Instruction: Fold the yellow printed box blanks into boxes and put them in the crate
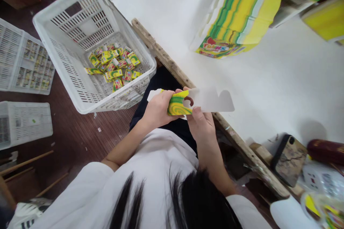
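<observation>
Both hands hold one yellow-and-green cardboard box point(178, 104) in front of my body, by the table edge. Its long white flap point(212, 99) sticks out to the right, and a smaller white flap shows at its left end. My left hand point(159, 108) is wrapped round the left part of the box. My right hand point(200, 120) grips the right end, thumb at the lower edge beside a round cut-out. Whether anything is inside the box is hidden.
A white plastic crate point(118, 103) with several small folded boxes point(113, 62) stands at the left. On the white table point(166, 3) lie a stack of yellow-green box blanks point(239, 18) and a phone point(290, 159). A wooden strip point(166, 57) edges the table.
</observation>
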Available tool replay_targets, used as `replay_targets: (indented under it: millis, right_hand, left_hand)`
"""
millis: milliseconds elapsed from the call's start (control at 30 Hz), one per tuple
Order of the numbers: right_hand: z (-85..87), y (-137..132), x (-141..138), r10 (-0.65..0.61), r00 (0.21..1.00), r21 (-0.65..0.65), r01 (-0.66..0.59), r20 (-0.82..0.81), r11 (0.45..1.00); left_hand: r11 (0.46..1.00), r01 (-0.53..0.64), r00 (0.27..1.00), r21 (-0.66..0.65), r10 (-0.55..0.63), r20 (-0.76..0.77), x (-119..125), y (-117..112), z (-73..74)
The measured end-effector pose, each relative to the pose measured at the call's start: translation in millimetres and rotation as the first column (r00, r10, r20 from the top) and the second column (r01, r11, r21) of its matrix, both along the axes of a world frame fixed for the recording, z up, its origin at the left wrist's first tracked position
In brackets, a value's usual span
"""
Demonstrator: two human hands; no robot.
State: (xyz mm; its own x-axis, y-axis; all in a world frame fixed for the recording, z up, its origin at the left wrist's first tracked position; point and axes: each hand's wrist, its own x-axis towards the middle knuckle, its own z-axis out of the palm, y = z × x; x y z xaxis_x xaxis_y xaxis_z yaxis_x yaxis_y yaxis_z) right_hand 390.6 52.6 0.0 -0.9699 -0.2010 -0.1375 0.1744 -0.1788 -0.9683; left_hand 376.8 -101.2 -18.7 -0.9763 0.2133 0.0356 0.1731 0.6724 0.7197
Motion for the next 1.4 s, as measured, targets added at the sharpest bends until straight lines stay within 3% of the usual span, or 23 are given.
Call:
replay_targets:
  millis: [467,933,1400]
  right_hand:
    - [-13.4,-0.8,2.9,-0.086,0.996,0.011,0.086,-0.018,0.996]
    - [-16.8,-3.8,2.7,-0.181,0.983,-0.108,0.183,0.027,0.977]
    - [-18.0,-6.1,-0.5,-0.168,0.983,-0.120,0.175,0.067,0.977]
  left_hand:
    - [1.000,0.000,1.000,-0.005,0.000,0.023,1.0,2.3,1.7]
    - [0.999,0.010,0.998,-0.041,-0.007,0.057,0.5,3.5,1.6]
    - [0.999,0.018,0.996,-0.048,-0.014,0.090,-1.2,2.8,-0.2]
